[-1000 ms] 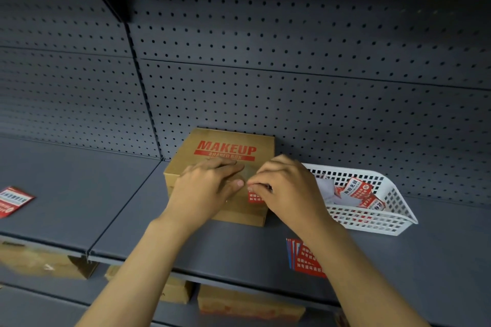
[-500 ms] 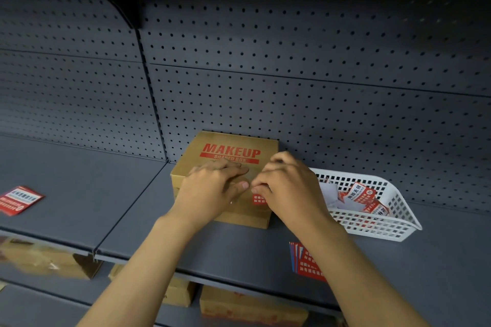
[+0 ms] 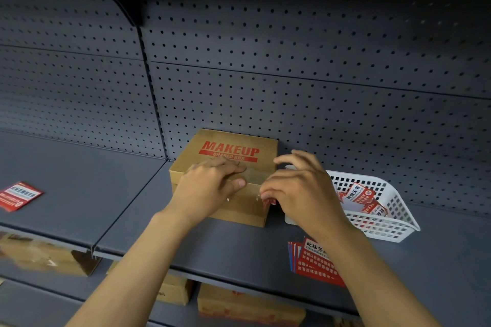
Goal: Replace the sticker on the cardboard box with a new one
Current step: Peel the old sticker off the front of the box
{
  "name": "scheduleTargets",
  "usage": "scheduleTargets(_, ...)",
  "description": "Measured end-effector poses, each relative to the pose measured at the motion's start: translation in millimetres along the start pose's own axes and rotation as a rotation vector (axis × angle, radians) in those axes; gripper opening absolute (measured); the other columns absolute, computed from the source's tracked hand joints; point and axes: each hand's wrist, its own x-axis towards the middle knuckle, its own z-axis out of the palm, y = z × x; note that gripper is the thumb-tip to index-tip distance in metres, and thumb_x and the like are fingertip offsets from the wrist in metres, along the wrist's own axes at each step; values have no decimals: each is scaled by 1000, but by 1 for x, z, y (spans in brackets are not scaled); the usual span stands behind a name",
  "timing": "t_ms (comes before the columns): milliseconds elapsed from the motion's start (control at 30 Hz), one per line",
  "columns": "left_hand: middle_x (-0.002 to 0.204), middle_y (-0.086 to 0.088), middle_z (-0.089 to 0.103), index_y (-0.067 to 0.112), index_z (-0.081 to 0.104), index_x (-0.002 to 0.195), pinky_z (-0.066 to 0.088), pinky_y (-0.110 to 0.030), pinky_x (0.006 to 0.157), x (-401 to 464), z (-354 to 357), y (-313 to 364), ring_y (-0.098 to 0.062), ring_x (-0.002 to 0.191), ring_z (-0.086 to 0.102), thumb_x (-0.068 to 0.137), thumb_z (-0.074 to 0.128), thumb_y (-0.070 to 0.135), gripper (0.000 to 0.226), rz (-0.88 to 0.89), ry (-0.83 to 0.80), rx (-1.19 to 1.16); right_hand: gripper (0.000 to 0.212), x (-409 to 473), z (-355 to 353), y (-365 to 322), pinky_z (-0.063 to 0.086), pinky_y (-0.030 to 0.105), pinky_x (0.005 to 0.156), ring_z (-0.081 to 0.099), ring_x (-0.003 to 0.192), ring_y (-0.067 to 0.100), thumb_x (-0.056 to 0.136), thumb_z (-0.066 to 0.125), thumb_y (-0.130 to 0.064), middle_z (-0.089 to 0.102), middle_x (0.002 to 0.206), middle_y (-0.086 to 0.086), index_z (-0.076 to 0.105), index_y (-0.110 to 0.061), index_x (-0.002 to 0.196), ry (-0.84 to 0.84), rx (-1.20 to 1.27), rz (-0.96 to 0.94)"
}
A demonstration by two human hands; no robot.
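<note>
Far left of the cardboard box (image 3: 225,164), a single red sticker (image 3: 18,195) lies flat on the grey shelf (image 3: 79,194). On the box itself, which sits against the pegboard back wall (image 3: 318,87), the left hand (image 3: 204,188) lies palm-down across the lid, fingers flat and grasping nothing, thumb on the front edge, apparently bracing it. Just right of that, at the box's front right corner, the right hand (image 3: 303,191) curls with thumb and fingertips pinched on the old sticker (image 3: 267,200), a crumpled red scrap lifted partly off the front face. So the removal looks to be in progress, not finished; the fresh label remains to be applied. Below and right of the box lies a stack of new stickers (image 3: 310,260); further right, a white basket (image 3: 398,231) holds used ones.
</note>
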Motion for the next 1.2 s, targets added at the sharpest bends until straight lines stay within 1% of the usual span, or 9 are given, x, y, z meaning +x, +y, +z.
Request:
scheduleTargets(100, 129, 17, 66, 38, 65, 126, 47, -40, 100, -1, -1, 0, -13, 123, 60, 89, 50, 59, 45, 4, 2, 5, 10, -2, -5, 5, 48, 40, 91, 65, 109, 23, 75, 78, -29, 78, 83, -14, 81, -31, 84, 0, 75, 11)
scheduleTargets(233, 125, 14, 68, 34, 67, 124, 49, -40, 96, -2, 0, 3, -16, 120, 63, 87, 43, 64, 53, 18, 10, 15, 59, 3, -2, 3, 48, 37, 87, 51, 119, 19, 70, 82, -8, 72, 111, -9, 69, -35, 121, -116, 96, 3)
scheduleTargets(333, 127, 14, 67, 34, 65, 127, 48, -40, 98, -3, 1, 2, -16, 122, 61, 92, 53, 57, 44, 12, 16, 11, 48, 8, 6, 2, 52, 43, 87, 43, 127, 20, 65, 87, -15, 64, 125, -5, 74, -40, 104, -254, 29, -10)
scheduleTargets(400, 129, 14, 66, 35, 64, 128, 47, -39, 100, -3, 1, 2, -15, 124, 60, 93, 57, 52, 39, 12, 20, -2, 26, 10, 6, 5, 52, 46, 85, 51, 125, 24, 64, 88, -22, 66, 121, -5, 76, -35, 84, -280, 7, -8)
scheduleTargets(467, 131, 15, 65, 36, 64, 128, 46, -38, 101, -3, 1, 2, -14, 125, 59, 94, 57, 52, 39, 11, 23, -1, 18, 10, 3, 8, 53, 45, 80, 59, 117, 26, 62, 89, -23, 70, 110, -6, 77, -32, 73, -278, 2, -16)
scheduleTargets(633, 133, 15, 64, 37, 64, 128, 46, -36, 99, -1, 0, 3, -13, 126, 57, 94, 57, 51, 38, 5, 21, 5, 16, 6, -7, 16, 48, 41, 87, 60, 115, 28, 69, 86, -25, 70, 107, -11, 80, -36, 79, -283, -39, -41)
scheduleTargets(767, 132, 17, 64, 38, 64, 127, 43, -33, 98, -1, 0, 2, -12, 125, 57, 93, 57, 52, 37, 1, 27, 13, 17, 2, -20, 18, 35, 33, 97, 61, 112, 25, 65, 88, -29, 72, 102, -14, 80, -39, 77, -279, -90, -97)
scheduleTargets(967, 132, 18, 63, 39, 63, 128, 43, -33, 96, -2, 0, 3, -13, 125, 57, 94, 57, 51, 37, -5, 29, 5, 27, -9, -30, 18, 52, 38, 79, 67, 104, 26, 59, 94, -20, 74, 98, -10, 81, -36, 76, -291, -134, -110)
scheduleTargets(1200, 136, 19, 59, 41, 61, 130, 40, -26, 89, -4, -3, 4, -9, 129, 52, 95, 56, 51, 37, -21, -3, -15, 32, -15, -37, 24, 50, 35, 75, 68, 98, 26, 57, 95, -14, 76, 94, -9, 81, -36, 75, -248, -135, -123)
